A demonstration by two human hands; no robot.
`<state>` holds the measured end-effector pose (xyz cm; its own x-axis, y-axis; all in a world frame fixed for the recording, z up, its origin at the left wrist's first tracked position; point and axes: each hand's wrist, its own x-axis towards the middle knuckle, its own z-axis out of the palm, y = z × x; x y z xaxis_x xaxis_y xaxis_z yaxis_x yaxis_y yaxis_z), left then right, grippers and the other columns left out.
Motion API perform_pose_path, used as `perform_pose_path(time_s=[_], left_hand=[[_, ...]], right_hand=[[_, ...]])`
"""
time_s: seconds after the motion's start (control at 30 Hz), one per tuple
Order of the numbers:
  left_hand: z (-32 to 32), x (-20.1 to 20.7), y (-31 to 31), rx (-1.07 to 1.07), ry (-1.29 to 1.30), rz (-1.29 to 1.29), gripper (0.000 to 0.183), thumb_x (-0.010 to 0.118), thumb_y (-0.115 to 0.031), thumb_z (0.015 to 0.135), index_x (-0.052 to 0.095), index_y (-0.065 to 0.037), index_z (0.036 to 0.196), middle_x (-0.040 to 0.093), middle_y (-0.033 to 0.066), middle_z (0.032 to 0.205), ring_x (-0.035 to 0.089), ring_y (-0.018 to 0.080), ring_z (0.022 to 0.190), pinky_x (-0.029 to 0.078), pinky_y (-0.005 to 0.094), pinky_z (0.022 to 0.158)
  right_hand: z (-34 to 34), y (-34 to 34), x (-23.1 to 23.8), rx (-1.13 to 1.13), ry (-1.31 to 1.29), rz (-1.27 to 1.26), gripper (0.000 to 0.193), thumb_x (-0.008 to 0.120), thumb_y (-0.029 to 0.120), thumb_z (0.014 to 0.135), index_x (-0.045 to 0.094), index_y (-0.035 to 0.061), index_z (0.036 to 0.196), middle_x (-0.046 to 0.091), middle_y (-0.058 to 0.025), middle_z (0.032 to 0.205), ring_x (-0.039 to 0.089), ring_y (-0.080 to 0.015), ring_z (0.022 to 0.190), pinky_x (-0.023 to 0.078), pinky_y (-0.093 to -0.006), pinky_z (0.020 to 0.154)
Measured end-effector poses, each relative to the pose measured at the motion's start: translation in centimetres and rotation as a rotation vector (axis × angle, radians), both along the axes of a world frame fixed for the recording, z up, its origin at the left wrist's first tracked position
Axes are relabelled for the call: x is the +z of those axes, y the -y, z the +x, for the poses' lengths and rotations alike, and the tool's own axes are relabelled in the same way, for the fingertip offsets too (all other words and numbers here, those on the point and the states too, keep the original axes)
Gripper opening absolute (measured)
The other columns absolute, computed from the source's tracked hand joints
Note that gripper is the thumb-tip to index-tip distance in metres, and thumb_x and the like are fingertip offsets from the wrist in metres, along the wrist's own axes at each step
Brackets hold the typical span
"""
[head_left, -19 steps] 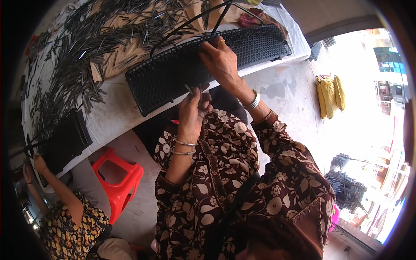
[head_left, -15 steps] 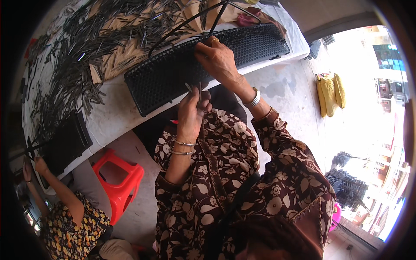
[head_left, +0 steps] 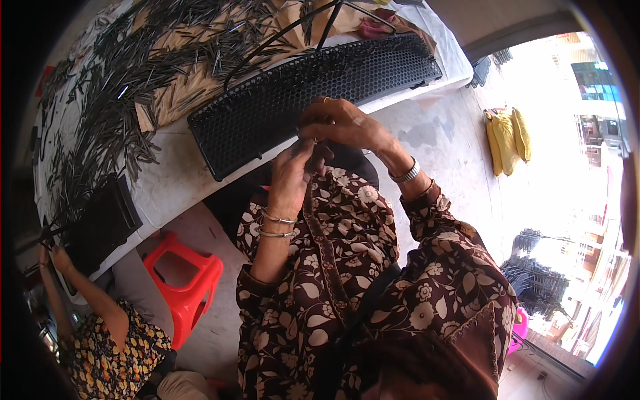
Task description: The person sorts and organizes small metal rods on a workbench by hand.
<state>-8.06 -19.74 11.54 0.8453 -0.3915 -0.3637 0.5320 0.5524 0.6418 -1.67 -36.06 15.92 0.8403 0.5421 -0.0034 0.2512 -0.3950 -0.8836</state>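
A long black perforated metal panel (head_left: 250,120) lies along the near edge of the table, with thin black bars (head_left: 283,35) rising from its far side. Just off the panel's near edge, my left hand (head_left: 290,180) is closed on thin grey strips, mostly covered by fingers. My right hand (head_left: 353,127) reaches over from the right, its thumb and fingers pinched together at the left fingertips. What the right fingers grip there is hidden. Many loose dark strips (head_left: 110,87) are heaped on the table's left and far side, some over brown cardboard (head_left: 187,90).
The white-covered table (head_left: 175,172) runs diagonally. A red plastic stool (head_left: 183,287) stands at its near side. At the lower left a co-worker's hands (head_left: 57,257) work by another black panel (head_left: 107,220). Yellow sacks (head_left: 508,141) and stacked dark racks (head_left: 533,287) are on the right.
My right hand has come down from the perforated panel to the fingertips of my left hand. The left hand stays nearly in place, its strips now mostly covered.
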Motion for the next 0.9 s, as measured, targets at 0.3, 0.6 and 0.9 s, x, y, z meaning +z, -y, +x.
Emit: perform_pose_path(time_s=[0.3, 0.6, 0.9], left_hand=[[-0.4, 0.2, 0.0, -0.119, -0.014, 0.004, 0.033, 0.054, -0.031, 0.099, 0.062, -0.001, 0.108, 0.049, -0.0036, 0.071, 0.034, 0.0033, 0.059, 0.03, 0.0198, 0.052], [0.1, 0.7, 0.1, 0.006, -0.009, 0.017, 0.026, 0.048, -0.028, 0.101, 0.056, -0.005, 0.11, 0.068, 0.0098, 0.093, 0.064, 0.0136, 0.079, 0.049, 0.0239, 0.065], [0.8, -0.2, -0.4, 0.063, -0.085, -0.233, 0.021, 0.043, -0.022, 0.102, 0.052, -0.004, 0.108, 0.058, 0.021, 0.127, 0.057, 0.0263, 0.119, 0.046, 0.0402, 0.099]], right_hand=[[1.1, 0.2, -0.3, -0.34, 0.158, 0.011, 0.018, 0.064, 0.011, 0.088, 0.061, -0.0004, 0.101, 0.066, -0.0121, 0.09, 0.065, -0.0221, 0.077, 0.051, -0.0328, 0.068], [3.8, -1.1, -3.9, -0.524, 0.655, -0.207, 0.012, 0.063, 0.011, 0.087, 0.059, 0.0026, 0.095, 0.062, -0.0154, 0.084, 0.063, -0.0339, 0.075, 0.05, -0.0394, 0.065], [2.4, -1.0, -2.1, -0.379, 0.702, -0.39, 0.02, 0.067, 0.01, 0.082, 0.068, 0.0114, 0.103, 0.059, -0.0098, 0.1, 0.059, -0.0287, 0.088, 0.049, -0.037, 0.076]])
